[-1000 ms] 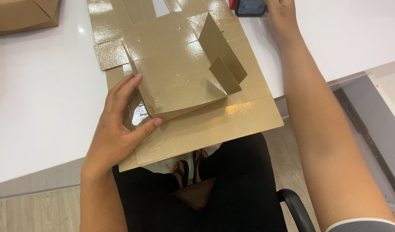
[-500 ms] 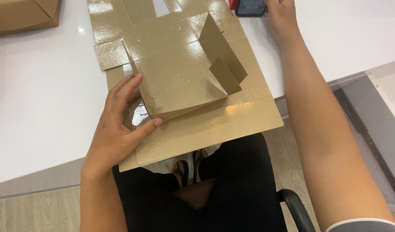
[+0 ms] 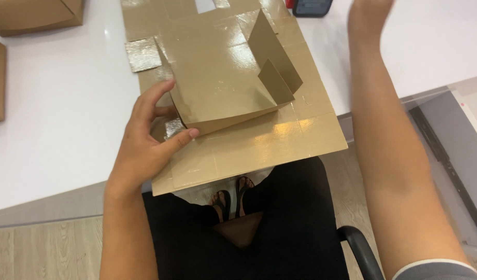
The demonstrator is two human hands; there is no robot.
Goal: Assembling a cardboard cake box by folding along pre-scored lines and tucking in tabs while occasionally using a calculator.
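The white surface fills the upper part of my view, its near edge crossing just above my lap. On it lies the flat cardboard box blank, tan and glossy, running from 12 o'clock down toward 6 o'clock, with its near edge overhanging the surface above my knees. A large folded panel of that blank is raised off the sheet at centre, and a narrower upright flap stands at its 2 o'clock side.

At 10 o'clock, two assembled brown boxes sit at the far left corner of the surface, partly cut off by the frame. At 12 o'clock, a small dark device lies just beyond the blank's far edge.

My left hand sits at 8 o'clock on the blank, fingers spread and curled around the left corner of the raised panel, thumb pressed against its lower front edge; it has hold of that panel. My right hand is at 1 o'clock, above the surface near the dark device, mostly out of frame; I cannot tell how far open it is or whether it holds anything.
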